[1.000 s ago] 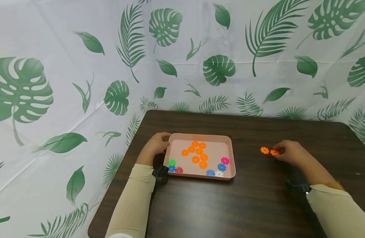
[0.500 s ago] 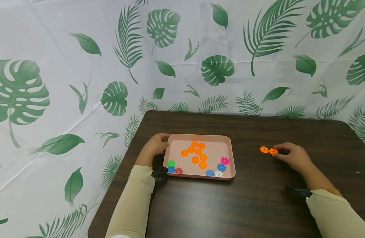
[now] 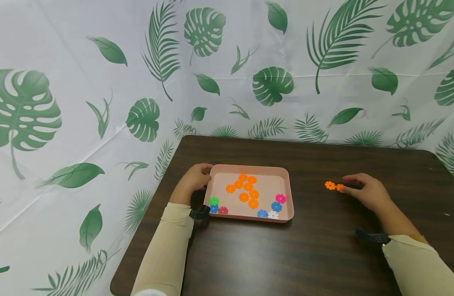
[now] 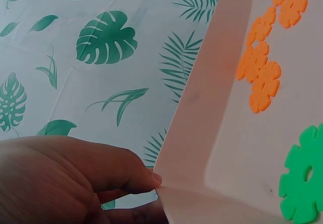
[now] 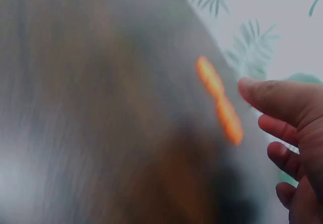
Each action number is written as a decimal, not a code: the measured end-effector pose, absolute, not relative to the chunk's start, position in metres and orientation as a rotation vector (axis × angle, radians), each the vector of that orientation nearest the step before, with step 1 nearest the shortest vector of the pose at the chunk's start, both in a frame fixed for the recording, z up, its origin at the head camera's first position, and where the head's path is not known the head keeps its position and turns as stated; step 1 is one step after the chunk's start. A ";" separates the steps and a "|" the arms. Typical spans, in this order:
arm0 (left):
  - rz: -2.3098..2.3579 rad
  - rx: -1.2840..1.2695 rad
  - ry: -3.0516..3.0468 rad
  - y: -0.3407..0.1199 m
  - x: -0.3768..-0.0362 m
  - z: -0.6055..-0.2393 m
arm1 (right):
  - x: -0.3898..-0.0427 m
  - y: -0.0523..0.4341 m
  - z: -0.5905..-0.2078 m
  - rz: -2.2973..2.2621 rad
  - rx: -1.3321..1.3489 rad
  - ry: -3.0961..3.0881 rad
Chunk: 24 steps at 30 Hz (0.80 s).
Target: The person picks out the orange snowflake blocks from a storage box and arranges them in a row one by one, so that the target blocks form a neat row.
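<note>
My left hand point(image 3: 195, 178) grips the left wall of a pink tray point(image 3: 249, 218), its thumb at the rim in the left wrist view. Several orange notched plastic discs point(image 3: 247, 186) lie in the middle of the tray. A green disc point(image 4: 304, 176) is at its near left corner, beside a blue and a red one. To the right of the tray, two orange discs point(image 3: 330, 185) lie edge to edge on the table. My right hand point(image 3: 370, 192) is beside the right one, thumb and fingers apart. In the right wrist view its fingertips are clear of both discs point(image 5: 218, 95).
Near the tray's right side lie a pink disc point(image 3: 280, 198), blue ones and a white disc point(image 3: 273, 215). The brown table point(image 3: 256, 255) meets a leaf-patterned cloth point(image 3: 234, 98) at the back and left.
The right hand's thumb and fingers have parted from the right-hand orange disc, which they pinched before. Both discs stay side by side. The left hand and tray have not moved.
</note>
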<state>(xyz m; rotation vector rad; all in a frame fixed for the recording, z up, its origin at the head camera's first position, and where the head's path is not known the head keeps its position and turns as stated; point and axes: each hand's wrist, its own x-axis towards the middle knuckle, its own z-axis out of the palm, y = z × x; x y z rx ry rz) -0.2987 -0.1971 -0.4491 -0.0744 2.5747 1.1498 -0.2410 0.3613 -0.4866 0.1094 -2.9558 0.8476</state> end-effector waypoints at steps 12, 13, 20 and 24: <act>1.167 -0.035 2.576 -0.199 -0.299 -0.448 | -0.273 0.240 -0.423 1.031 0.373 -2.833; 1.168 -0.036 2.574 -0.199 -0.299 -0.449 | -0.277 0.226 -0.422 1.044 0.426 -2.838; 1.179 -0.052 2.555 -0.201 -0.301 -0.450 | -0.291 0.139 -0.430 1.051 0.747 -2.961; 1.181 -0.062 2.553 -0.201 -0.303 -0.450 | -0.293 0.113 -0.444 0.940 1.028 -2.993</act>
